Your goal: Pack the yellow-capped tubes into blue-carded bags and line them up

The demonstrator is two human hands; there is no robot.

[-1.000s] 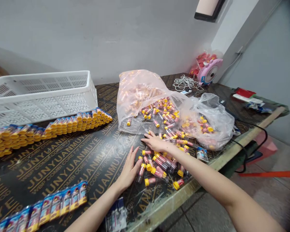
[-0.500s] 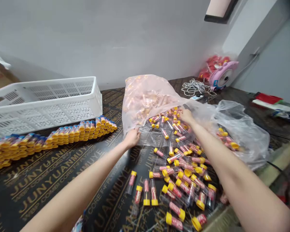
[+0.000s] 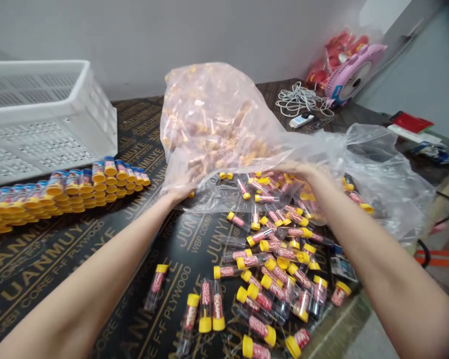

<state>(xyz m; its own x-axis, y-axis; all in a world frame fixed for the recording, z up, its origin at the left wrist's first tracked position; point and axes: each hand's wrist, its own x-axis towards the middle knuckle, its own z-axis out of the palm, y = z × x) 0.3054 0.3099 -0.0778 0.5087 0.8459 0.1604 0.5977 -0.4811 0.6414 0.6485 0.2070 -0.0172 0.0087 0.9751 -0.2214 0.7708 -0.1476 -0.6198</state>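
Observation:
A large translucent plastic bag (image 3: 217, 114) lies on the table, bulging with small clear tubes with yellow caps. My left hand (image 3: 187, 185) is at the left of its mouth, partly behind the film, with the fingers looking stretched out though blurred. At the right of the mouth my right hand (image 3: 294, 169) reaches under the film, which hides its fingertips. Between and below my hands, a loose heap of clear tubes (image 3: 273, 289) with yellow caps and red-and-white labels spills from the bag. A few tubes (image 3: 217, 306) lie apart to the left of the heap.
A white plastic crate (image 3: 41, 134) stands at left, with stacked blue-and-yellow tubes (image 3: 75, 187) before it. At the back right are a pink fan (image 3: 353, 77), a bag of red items (image 3: 338, 50) and a coiled white cable (image 3: 301, 99). The table edge (image 3: 344, 319) runs along the right.
The view has moved closer and shifted. My left hand has gone from the bag's lower edge to partly behind its film. My right hand has slipped farther under the film.

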